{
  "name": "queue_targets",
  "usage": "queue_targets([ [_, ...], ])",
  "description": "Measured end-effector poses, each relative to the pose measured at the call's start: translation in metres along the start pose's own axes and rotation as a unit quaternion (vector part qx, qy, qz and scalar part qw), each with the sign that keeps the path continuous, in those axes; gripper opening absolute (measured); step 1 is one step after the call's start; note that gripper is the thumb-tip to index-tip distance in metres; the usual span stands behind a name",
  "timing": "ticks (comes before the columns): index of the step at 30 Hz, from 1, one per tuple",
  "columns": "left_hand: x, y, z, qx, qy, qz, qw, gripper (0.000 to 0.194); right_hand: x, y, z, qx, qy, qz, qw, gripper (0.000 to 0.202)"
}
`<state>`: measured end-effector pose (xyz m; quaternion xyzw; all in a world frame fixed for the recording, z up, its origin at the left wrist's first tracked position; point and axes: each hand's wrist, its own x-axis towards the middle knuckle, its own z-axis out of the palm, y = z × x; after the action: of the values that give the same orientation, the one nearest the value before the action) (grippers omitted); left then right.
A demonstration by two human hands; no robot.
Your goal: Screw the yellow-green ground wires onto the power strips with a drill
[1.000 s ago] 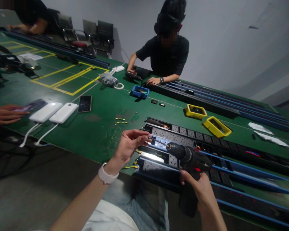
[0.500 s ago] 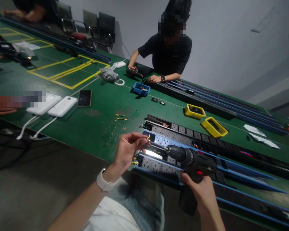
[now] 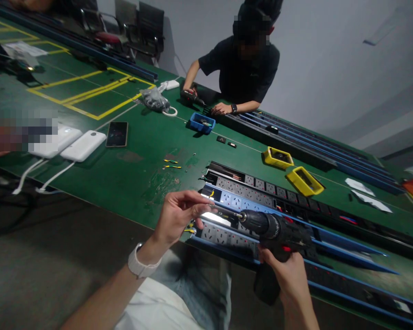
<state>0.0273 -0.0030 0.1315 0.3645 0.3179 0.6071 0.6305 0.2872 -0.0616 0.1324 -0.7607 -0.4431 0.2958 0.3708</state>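
Observation:
My right hand [image 3: 291,270] grips a black cordless drill [image 3: 273,227] by its handle, the chuck facing left. A long thin bit [image 3: 227,211] sticks out of the chuck. At the bit's tip, the thumb and forefinger of my left hand [image 3: 179,215] are pinched together; whatever lies between them is too small to make out. Beneath the drill lie long power strips in blue and black housings, one with a row of grey sockets [image 3: 222,236] near the table edge. Short yellow-green wires [image 3: 190,230] show at the strip's left end.
On the green table [image 3: 131,178] are a blue bin [image 3: 202,123], two yellow bins [image 3: 304,181], loose wires [image 3: 172,167], a phone [image 3: 117,134] and white power banks [image 3: 84,145]. Across the table, a person [image 3: 248,68] holds another drill [image 3: 192,97] beside long dark rails.
My left hand has shifted slightly left, and more of the bit shows between its fingers and the chuck. The drill stays nearly in place. The whole view has shifted a little.

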Motion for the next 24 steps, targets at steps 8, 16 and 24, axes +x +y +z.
queue_targets([
  [8,0.005,0.006,0.003,-0.002,0.015,-0.015,1.000,0.026,0.000,-0.007,-0.003,-0.026,0.022,0.002,0.999,0.037],
  [16,-0.001,0.011,0.006,-0.003,0.028,-0.001,1.000,0.017,0.004,0.002,0.004,-0.007,-0.010,0.003,1.000,0.040],
  [24,0.001,0.006,0.000,0.003,-0.004,-0.006,1.000,0.011,0.005,0.003,-0.002,-0.038,0.009,-0.002,0.999,0.043],
])
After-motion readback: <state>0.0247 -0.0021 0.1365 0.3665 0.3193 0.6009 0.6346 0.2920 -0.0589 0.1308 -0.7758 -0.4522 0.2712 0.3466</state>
